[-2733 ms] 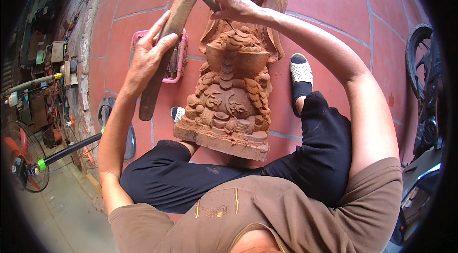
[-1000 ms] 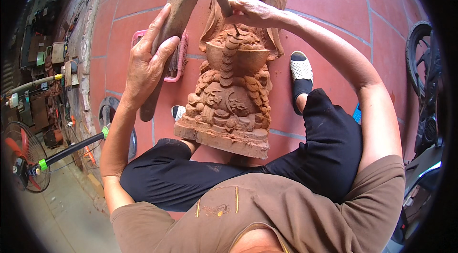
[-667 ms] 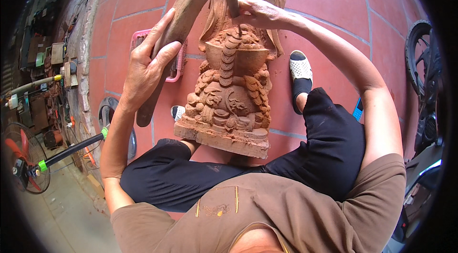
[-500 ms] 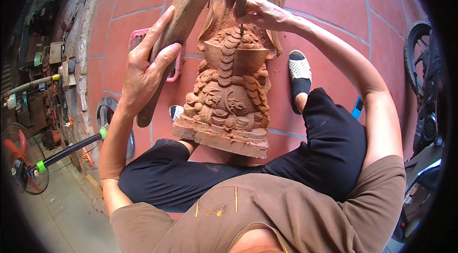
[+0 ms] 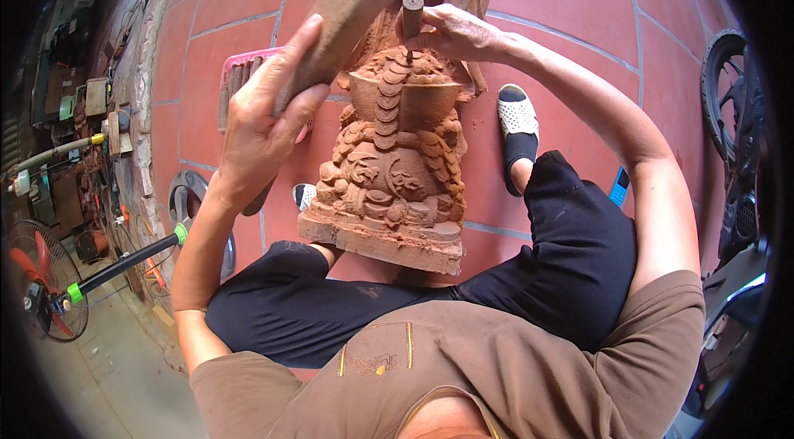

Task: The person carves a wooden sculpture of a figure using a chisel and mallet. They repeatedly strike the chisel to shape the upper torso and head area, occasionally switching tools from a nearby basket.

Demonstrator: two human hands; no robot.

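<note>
My left hand [image 5: 269, 112] is closed round a long wooden mallet [image 5: 351, 13], whose upper part is slightly blurred and leans up to the right over the carving. My right hand [image 5: 459, 32] grips a chisel [image 5: 412, 19] by its round wooden handle, held nearly upright. The chisel's tip meets the top of a column of overlapping coin-like discs on a reddish wood carving [image 5: 405, 174]. This carving lies lengthwise between my legs, with a bowl shape, round beads and a flat base cut into it. Wood dust covers its upper part, which the mallet partly hides.
A pink basket [image 5: 227, 75] with several tool handles stands left of the carving on red floor tiles [image 5: 571, 50]. A wheel [image 5: 190, 195] and a fan [image 5: 50, 278] are at the left. At right are a blue phone [image 5: 619, 187] and part of a motorbike [image 5: 732, 124].
The mallet and my left hand have shifted right, nearer the chisel handle. My right hand and the chisel have moved slightly left and down. The carving has shifted slightly left.
</note>
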